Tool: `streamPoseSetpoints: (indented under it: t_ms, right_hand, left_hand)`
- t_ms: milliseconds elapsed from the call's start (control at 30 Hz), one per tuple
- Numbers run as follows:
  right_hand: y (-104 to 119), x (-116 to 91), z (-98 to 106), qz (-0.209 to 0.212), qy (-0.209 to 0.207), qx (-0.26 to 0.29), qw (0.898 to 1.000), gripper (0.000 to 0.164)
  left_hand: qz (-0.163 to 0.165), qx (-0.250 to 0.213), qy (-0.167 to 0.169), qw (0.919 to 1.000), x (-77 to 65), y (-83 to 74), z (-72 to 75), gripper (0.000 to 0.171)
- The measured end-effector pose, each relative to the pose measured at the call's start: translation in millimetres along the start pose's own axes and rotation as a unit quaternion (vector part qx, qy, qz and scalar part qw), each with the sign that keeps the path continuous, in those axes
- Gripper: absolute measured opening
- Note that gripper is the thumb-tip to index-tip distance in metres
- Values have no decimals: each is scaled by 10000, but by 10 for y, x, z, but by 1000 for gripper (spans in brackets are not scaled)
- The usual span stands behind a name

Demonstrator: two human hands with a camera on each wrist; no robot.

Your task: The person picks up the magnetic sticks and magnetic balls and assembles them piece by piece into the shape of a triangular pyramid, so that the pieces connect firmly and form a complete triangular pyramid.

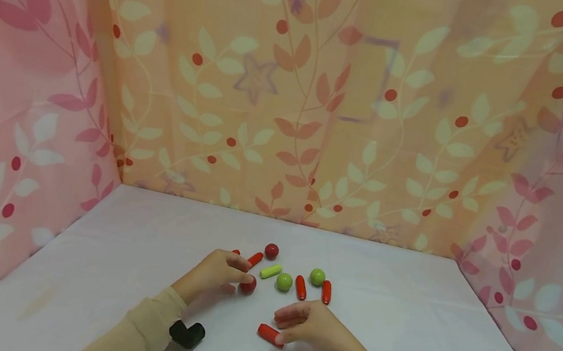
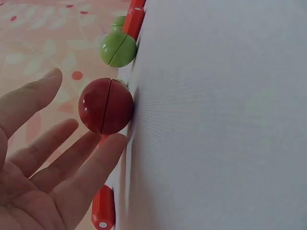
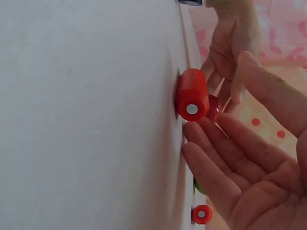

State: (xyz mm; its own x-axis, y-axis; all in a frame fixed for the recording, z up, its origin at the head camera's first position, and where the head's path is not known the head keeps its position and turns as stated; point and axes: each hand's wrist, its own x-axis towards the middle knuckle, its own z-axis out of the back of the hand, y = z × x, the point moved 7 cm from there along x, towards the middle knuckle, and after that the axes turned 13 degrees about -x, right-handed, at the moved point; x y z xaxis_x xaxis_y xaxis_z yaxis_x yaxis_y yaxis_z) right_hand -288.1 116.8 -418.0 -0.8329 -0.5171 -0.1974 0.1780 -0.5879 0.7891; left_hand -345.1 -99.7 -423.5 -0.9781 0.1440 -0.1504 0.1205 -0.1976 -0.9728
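Observation:
My left hand (image 1: 215, 277) hovers low over the white table, fingers spread in the left wrist view, beside a glossy red ball (image 1: 247, 285). That red ball (image 2: 105, 106) has a groove round it and lies just past the fingertips; whether they touch it I cannot tell. On the right, my right hand (image 1: 318, 327) is around the near end of a red faceted stick (image 1: 268, 334), thumb overlapping it in the head view. In the right wrist view this stick (image 3: 193, 96) shows a pale round disc in its end, and the fingers (image 3: 206, 167) are extended, not curled round it.
Beyond the hands lie another red ball (image 1: 271, 250), a yellow-green stick (image 1: 271, 271), two green balls (image 1: 284, 282) and several red sticks (image 1: 301, 287). A black device (image 1: 187, 334) sits at the left wrist. Patterned cloth walls (image 1: 290, 95) enclose the table's back and sides.

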Motion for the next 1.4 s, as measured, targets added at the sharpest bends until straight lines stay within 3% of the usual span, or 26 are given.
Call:
streamPoseSetpoints:
  t_ms: [267, 533, 700, 1200, 1400]
  right_hand:
    - [-62, 14, -64, -129, 159, -3, 9998, 40]
    - [-69, 38, -69, -47, 191, -2, 9998, 35]
    - [-55, 39, -76, 4, 116, -109, 9999, 33]
    - [-68, -7, -56, -298, -113, -602, 9977, 21]
    - [-109, -19, -41, -322, -179, -399, 9985, 20]
  left_hand:
    - [-91, -90, 338, 9993, 25, 60, -25, 33]
    - [187, -55, 56, 9998, 18, 95, -10, 26]
    - [178, -27, 134, 9997, 12, 93, -14, 26]
    - [379, 303, -68, 9988, -47, 102, 3, 22]
    - [231, 498, 8, 9985, -72, 77, -16, 21]
